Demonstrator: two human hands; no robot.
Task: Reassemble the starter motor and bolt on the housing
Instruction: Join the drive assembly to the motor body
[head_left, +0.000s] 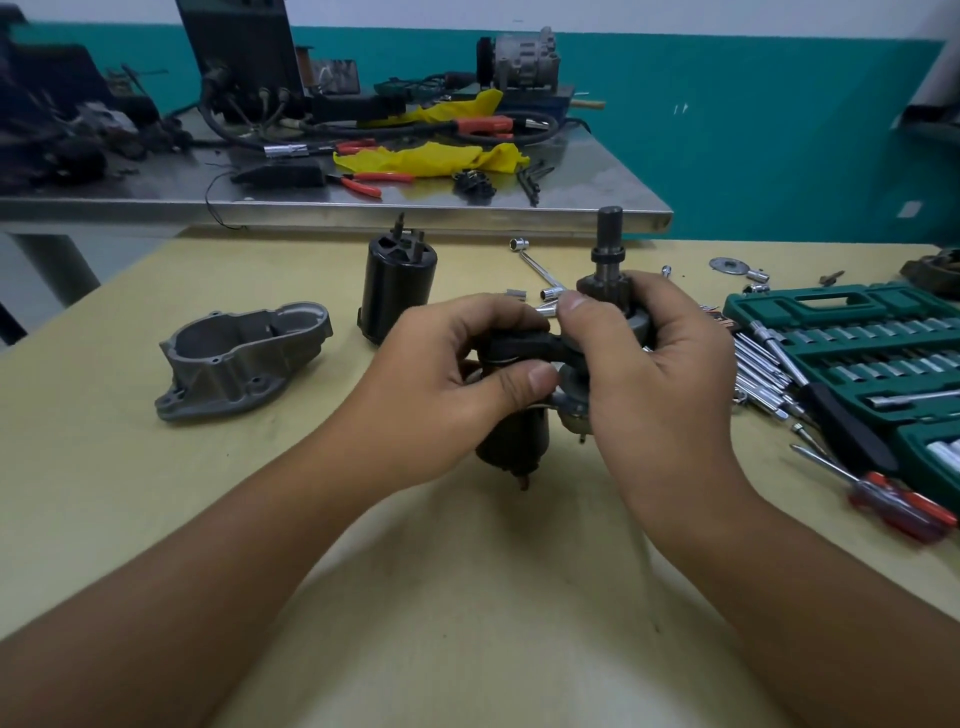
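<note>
At the middle of the yellow table, my left hand (447, 384) grips a black solenoid cylinder (514, 441), with its thumb pressed near a black fork lever (530, 345). My right hand (654, 374) holds the drive shaft assembly (609, 249), whose splined shaft stands upright above my fingers. The lever bridges the two parts between my thumbs. A grey cast housing (244, 358) lies on its side at the left. Behind my left hand, a black motor body (397, 288) stands upright.
An open green socket set (852, 343) sits at the right, with loose sockets, extension bars (763, 374) and a red-handled screwdriver (898, 506) beside it. An L-shaped socket wrench (537, 267) lies behind my hands. A steel bench (363, 208) with pliers, cables and yellow cloth stands beyond.
</note>
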